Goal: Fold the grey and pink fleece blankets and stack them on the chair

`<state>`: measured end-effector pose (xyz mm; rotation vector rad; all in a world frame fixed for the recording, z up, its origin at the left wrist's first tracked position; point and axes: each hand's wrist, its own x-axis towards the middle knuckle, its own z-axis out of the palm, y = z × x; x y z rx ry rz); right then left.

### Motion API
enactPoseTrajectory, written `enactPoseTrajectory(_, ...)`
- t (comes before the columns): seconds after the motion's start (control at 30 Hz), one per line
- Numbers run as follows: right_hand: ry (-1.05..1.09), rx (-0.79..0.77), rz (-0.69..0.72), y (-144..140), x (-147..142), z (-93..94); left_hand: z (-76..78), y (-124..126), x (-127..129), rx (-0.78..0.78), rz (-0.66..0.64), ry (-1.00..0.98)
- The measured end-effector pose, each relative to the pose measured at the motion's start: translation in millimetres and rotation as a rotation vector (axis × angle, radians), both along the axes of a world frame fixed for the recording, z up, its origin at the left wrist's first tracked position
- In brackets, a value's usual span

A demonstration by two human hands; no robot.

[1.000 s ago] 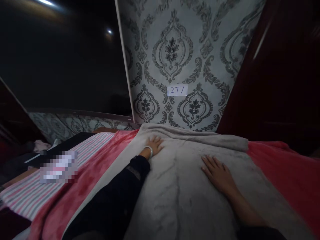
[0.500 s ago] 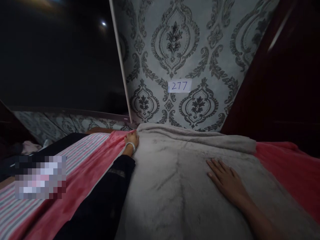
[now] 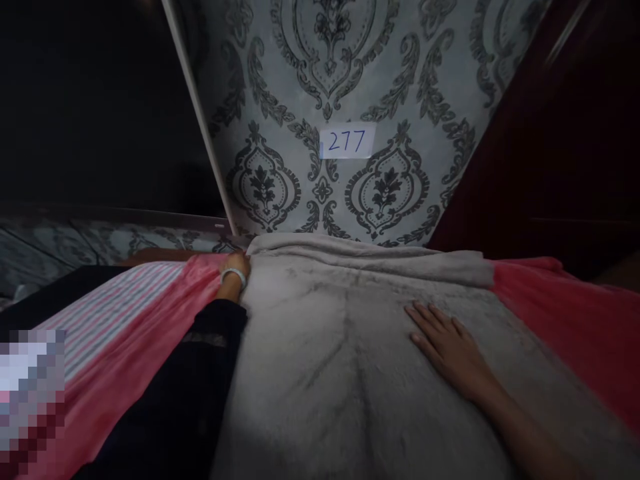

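A grey plush blanket (image 3: 300, 347) lies spread in front of me, its far end gathered in a thick fold (image 3: 370, 263) near the wall. My left hand (image 3: 236, 267), with a pale bracelet at the wrist, is at the blanket's far left edge. Its fingers look curled round the edge and are partly hidden. My right hand (image 3: 447, 343) rests flat on the right half of the blanket, fingers stretched out and a little apart. Shallow creases run down the blanket's middle.
Beneath the grey blanket, pink-red cloth (image 3: 575, 320) shows on both sides. Striped cloth (image 3: 117, 300) lies at the left. Behind are a dark screen (image 3: 100, 120), patterned wallpaper (image 3: 320, 190) with a paper label (image 3: 347, 141) reading 277, and a dark red panel (image 3: 540, 173).
The view has moved closer to the wall. My left hand stays at the blanket's far left edge, its fingers looking more curled. My right hand remains flat on the blanket.
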<state>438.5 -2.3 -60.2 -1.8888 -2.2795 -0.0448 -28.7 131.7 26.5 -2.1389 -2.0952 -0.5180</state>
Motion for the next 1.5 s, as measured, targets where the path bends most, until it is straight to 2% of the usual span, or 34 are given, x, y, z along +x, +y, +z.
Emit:
enactPoseTrajectory(0.13, -0.016, 0.005, -0.014, 2, -4, 2.6, 17.8, -10, 12, 0.018, -0.051, 0.057)
enactPoseTrajectory(0.23, -0.014, -0.011, -0.029, 2, -7, 6.2, 22.1, -19, 39, 0.019, -0.121, 0.097)
enactPoseTrajectory(0.3, -0.018, -0.025, -0.036, 2, -10, 9.1, 13.4, -26, 70, 0.002, -0.198, 0.12)
enactPoseTrajectory(0.43, -0.032, -0.063, -0.058, 1, -17, 16.1, -21.1, -46, 135, -0.167, -0.418, 0.217)
enactPoseTrajectory(0.5, -0.032, -0.089, -0.041, 5, -20, 20.9, -33.4, -54, 152, -0.244, -0.427, 0.249)
enactPoseTrajectory(0.57, -0.041, -0.091, 0.022, 14, -20, 26.8, -37.6, -58, 157, -0.27, -0.389, 0.256)
enactPoseTrajectory(0.63, -0.064, -0.087, 0.089, 29, -14, 33.5, -36.2, -57, 155, -0.269, -0.351, 0.258)
enactPoseTrajectory(0.7, -0.081, -0.11, 0.088, 45, 1, 39.6, -33.4, -54, 150, -0.263, -0.312, 0.252)
enactPoseTrajectory(0.8, -0.058, -0.149, -0.039, 67, 32, 43.7, -31.3, -46, 143, -0.27, -0.263, 0.246)
enactPoseTrajectory(0.9, -0.039, -0.13, -0.188, 81, 58, 40.0, -29.7, -35, 128, -0.29, -0.169, 0.257)
enactPoseTrajectory(1.03, -0.03, -0.068, -0.308, 91, 70, 30.4, -22.6, -22, 94, -0.321, 0.037, 0.217)
enactPoseTrajectory(1.13, -0.023, -0.089, -0.321, 93, 71, 28.4, -17.0, -20, 68, -0.349, 0.169, 0.151)
enactPoseTrajectory(1.3, -0.008, -0.17, -0.306, 71, 90, 33.1, -16.6, -37, 27, -0.362, 0.117, 0.179)
enactPoseTrajectory(1.4, 0.005, -0.199, -0.325, 39, 111, 30.8, -18.6, -63, 1, -0.369, 0.105, 0.202)
enactPoseTrajectory(1.5, 0.01, -0.16, -0.336, 1, 135, 22.7, -16.9, -99, -23, -0.39, 0.097, 0.195)
